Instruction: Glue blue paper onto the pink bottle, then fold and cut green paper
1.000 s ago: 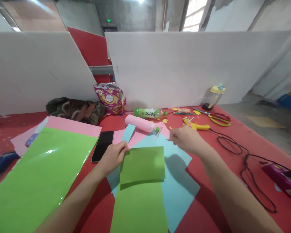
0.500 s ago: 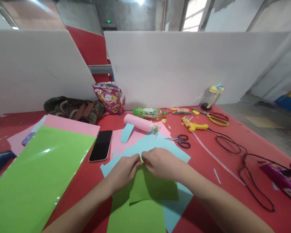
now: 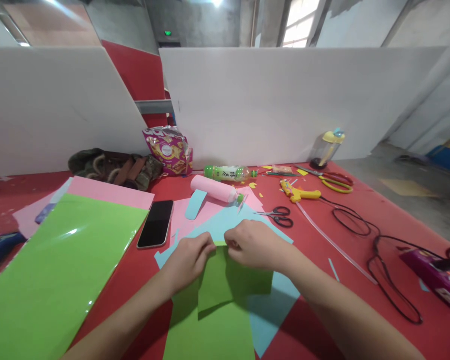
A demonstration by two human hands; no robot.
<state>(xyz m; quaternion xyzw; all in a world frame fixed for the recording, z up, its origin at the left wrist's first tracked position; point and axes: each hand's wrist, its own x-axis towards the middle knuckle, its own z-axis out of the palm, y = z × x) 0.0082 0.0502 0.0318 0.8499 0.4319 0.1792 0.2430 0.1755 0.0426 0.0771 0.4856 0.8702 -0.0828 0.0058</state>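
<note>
Between my hands is a sheet of green paper (image 3: 217, 285), its far end folded back toward me over the rest of the sheet. My left hand (image 3: 189, 260) pinches the folded edge at its left. My right hand (image 3: 253, 245) grips the same edge a little to the right, fingers curled. Under the green paper lies light blue paper (image 3: 273, 310). Just beyond my hands sit small black-handled scissors (image 3: 281, 218) and a bottle wrapped in pink paper (image 3: 213, 190), with a curved blue paper piece (image 3: 196, 204) against it.
A phone (image 3: 156, 225) and a pack of green paper (image 3: 60, 265) lie left on the red table (image 3: 345, 310). To the right are a yellow glue gun (image 3: 300, 192), its cord, larger scissors (image 3: 335, 182) and a purple power strip (image 3: 435, 277). A green bottle (image 3: 230, 173) lies behind.
My hands have moved slightly apart along the paper's folded edge, showing a strip of it between them. The flap's loose near edge has shifted and now lifts more at the right.
</note>
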